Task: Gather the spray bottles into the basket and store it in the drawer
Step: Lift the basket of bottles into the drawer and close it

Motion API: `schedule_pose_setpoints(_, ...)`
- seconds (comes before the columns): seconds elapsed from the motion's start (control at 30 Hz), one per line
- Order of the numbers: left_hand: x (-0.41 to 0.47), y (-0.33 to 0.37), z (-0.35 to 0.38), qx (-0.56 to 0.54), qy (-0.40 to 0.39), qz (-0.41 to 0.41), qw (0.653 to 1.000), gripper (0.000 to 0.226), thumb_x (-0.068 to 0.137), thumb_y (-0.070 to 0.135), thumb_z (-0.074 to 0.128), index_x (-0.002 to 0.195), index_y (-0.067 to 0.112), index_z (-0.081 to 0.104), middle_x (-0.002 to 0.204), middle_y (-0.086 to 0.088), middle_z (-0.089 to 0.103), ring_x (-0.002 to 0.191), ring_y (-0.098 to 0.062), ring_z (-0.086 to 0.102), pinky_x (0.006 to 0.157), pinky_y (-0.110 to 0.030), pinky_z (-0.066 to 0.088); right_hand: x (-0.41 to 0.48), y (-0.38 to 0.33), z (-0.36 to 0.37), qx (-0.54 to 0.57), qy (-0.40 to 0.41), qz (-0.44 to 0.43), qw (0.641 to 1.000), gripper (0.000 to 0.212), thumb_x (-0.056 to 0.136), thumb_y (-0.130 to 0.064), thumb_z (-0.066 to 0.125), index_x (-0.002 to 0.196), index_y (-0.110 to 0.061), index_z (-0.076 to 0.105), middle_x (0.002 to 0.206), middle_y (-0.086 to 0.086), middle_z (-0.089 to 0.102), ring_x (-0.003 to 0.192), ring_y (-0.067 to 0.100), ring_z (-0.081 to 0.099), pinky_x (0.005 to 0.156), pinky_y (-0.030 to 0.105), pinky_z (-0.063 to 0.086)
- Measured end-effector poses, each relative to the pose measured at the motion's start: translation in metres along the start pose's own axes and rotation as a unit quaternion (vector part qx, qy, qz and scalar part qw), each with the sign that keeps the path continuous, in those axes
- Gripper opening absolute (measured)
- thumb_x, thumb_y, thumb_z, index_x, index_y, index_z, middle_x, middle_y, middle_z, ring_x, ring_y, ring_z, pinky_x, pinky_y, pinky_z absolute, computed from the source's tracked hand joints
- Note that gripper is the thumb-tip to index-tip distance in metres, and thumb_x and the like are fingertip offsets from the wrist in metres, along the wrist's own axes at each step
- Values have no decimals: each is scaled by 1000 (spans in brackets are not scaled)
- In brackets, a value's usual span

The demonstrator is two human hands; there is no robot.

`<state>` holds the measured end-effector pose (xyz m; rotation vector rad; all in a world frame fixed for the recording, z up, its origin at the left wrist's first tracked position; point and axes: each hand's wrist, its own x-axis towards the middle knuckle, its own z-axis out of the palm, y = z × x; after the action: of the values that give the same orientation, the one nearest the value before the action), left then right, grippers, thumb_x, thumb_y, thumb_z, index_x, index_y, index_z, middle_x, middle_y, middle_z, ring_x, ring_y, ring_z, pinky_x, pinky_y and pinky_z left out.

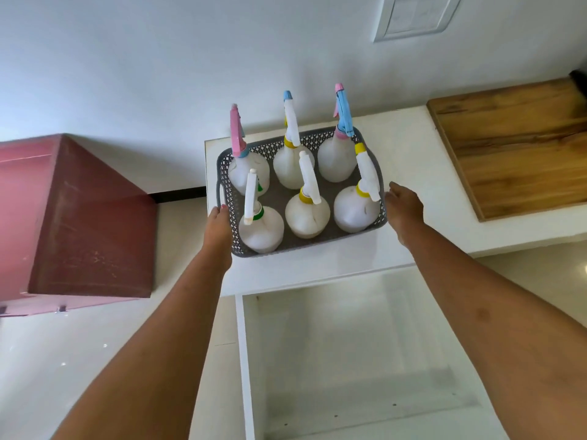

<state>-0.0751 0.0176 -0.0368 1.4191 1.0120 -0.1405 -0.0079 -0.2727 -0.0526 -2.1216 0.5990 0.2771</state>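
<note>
A: Six spray bottles standing up in the grey basket, three at the back, three at the front.

B: And the basket?

A: Sitting on the white bench, just behind the open drawer.

B: Hands?

A: Left hand curled on the basket's left rim, near the front corner, fingers hooked over the edge. Right hand loosely spread beside the right rim, right up against it; cannot tell if touching.

B: Anything else around?

A: Red box off to the left. Wooden board on the bench, to the right.
</note>
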Motion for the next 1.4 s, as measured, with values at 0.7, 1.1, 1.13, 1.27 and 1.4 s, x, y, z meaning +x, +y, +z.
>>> schedule_pose_setpoints(0.7, 8, -25, 20, -75, 5, -1, 997, 59, 91, 59, 35, 126, 18, 57, 118, -3, 65, 105, -17, 61, 86, -29, 47, 39, 12, 8, -11, -25, -114, 993, 26, 98, -16, 37, 107, -7, 59, 106, 15, 65, 96, 29, 55, 76, 26, 36)
schedule_pose_setpoints(1.1, -96, -88, -2, -76, 18, 41, 996, 36, 98, 43, 34, 72, 21, 47, 72, 3, 49, 69, -11, 47, 65, -25, 37, -83, 74, -51, 20, 19, -77, 997, 32, 99, -12, 38, 125, -10, 56, 125, 15, 61, 118, 33, 52, 88, 26, 38)
schedule_pose_setpoints(1.13, -103, -96, -6, -73, 13, 44, 996, 32, 98, 42, 35, 80, 20, 50, 75, 3, 51, 73, -11, 49, 68, -26, 38, -93, 82, -54, 20, 22, -74, 997, 32, 99, -13, 38, 125, -10, 55, 126, 14, 61, 119, 33, 52, 88, 26, 38)
schedule_pose_setpoints(1.27, -139, -131, -24, -77, -3, 19, 997, 30, 96, 38, 38, 116, 21, 53, 97, 9, 58, 99, -16, 52, 91, -33, 42, -140, 118, -65, 14, 33, -51, 998, 32, 100, -17, 39, 126, -11, 56, 123, 15, 63, 118, 33, 53, 85, 25, 37)
schedule_pose_setpoints(1.4, -167, -156, -39, -67, -10, 18, 998, 49, 90, 45, 40, 128, 16, 53, 124, -8, 61, 113, -24, 56, 98, -38, 42, -176, 148, -71, 9, 36, -42, 998, 32, 100, -21, 39, 125, -11, 56, 120, 17, 63, 116, 36, 54, 88, 30, 39)
